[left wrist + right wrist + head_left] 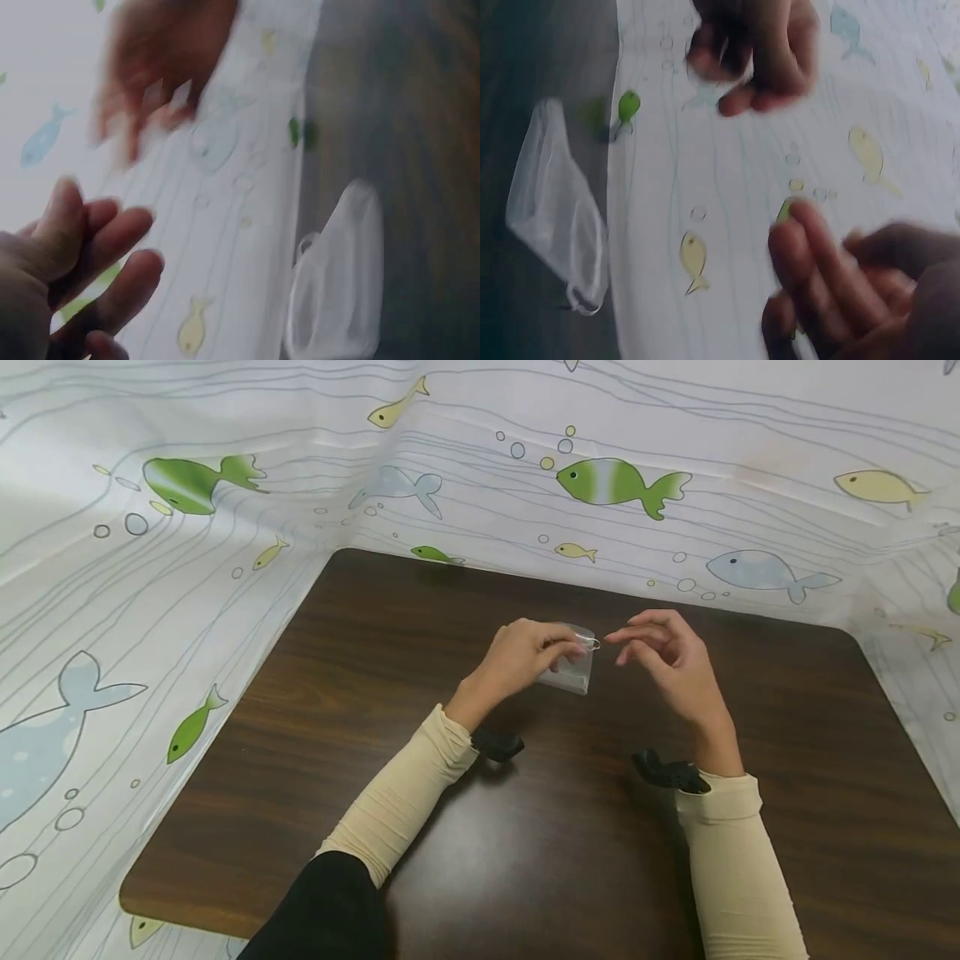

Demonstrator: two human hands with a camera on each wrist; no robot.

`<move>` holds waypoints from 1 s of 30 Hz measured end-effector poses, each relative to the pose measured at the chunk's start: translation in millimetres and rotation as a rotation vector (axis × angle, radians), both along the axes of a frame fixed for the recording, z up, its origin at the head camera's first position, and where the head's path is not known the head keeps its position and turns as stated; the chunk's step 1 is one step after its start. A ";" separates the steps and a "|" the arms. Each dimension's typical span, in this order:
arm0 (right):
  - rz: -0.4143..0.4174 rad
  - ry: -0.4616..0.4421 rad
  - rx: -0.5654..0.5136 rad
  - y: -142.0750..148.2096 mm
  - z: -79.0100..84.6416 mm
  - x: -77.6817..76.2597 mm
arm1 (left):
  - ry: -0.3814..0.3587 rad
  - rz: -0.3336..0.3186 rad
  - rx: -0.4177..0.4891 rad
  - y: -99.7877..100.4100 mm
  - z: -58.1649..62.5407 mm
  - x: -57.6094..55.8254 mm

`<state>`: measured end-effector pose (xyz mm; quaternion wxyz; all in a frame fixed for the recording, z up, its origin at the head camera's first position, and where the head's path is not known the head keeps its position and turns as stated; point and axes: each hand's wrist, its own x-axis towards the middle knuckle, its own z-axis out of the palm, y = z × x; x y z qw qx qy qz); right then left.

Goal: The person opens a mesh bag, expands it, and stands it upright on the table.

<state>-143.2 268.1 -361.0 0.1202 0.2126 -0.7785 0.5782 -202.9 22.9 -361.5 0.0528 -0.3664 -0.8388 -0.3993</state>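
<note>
A small see-through pouch (573,681) with a thin loop at one corner lies on the brown table. In the left wrist view the pouch (341,292) appears apart from the fingers, and so does the pouch (555,202) in the right wrist view. Above it, my left hand (525,652) covers part of the pouch in the head view, its fingers loosely bent around nothing visible. My right hand (667,656) hovers just right of the loop, fingers spread and slightly bent, holding nothing. Motion blurs the right hand (161,67) in the left wrist view.
Behind and left of the dark wood table (300,710) hangs a white sheet (480,485) printed with fish. A black strap piece (498,746) sits at the left wrist, another black strap piece (667,772) at the right.
</note>
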 end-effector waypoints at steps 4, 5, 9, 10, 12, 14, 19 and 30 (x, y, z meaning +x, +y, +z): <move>-0.182 -0.158 0.201 11.2 -6.1 -9.8 | -0.127 0.145 0.050 -13.2 -2.5 -19.9; -0.205 -0.208 0.271 12.0 -9.2 -12.4 | -0.155 0.170 0.045 -14.9 -5.3 -25.6; -0.209 -0.316 0.399 7.9 -26.7 -27.4 | -0.221 0.192 -0.026 -14.0 -22.7 -51.7; -0.213 -0.320 0.390 6.3 -31.6 -31.9 | -0.228 0.175 -0.053 -11.8 -27.4 -59.0; -0.229 -0.308 0.376 2.8 -40.8 -40.4 | -0.254 0.132 -0.110 -6.4 -35.5 -72.8; -0.250 -0.297 0.379 -0.2 -48.4 -47.4 | -0.294 0.093 -0.203 -1.2 -41.2 -83.0; -0.250 -0.299 0.392 -5.9 -63.2 -54.9 | -0.358 0.032 -0.356 3.2 -53.4 -91.3; -0.110 -0.262 0.416 3.7 -44.2 -56.4 | -0.125 -0.187 -0.097 2.4 -39.1 -82.0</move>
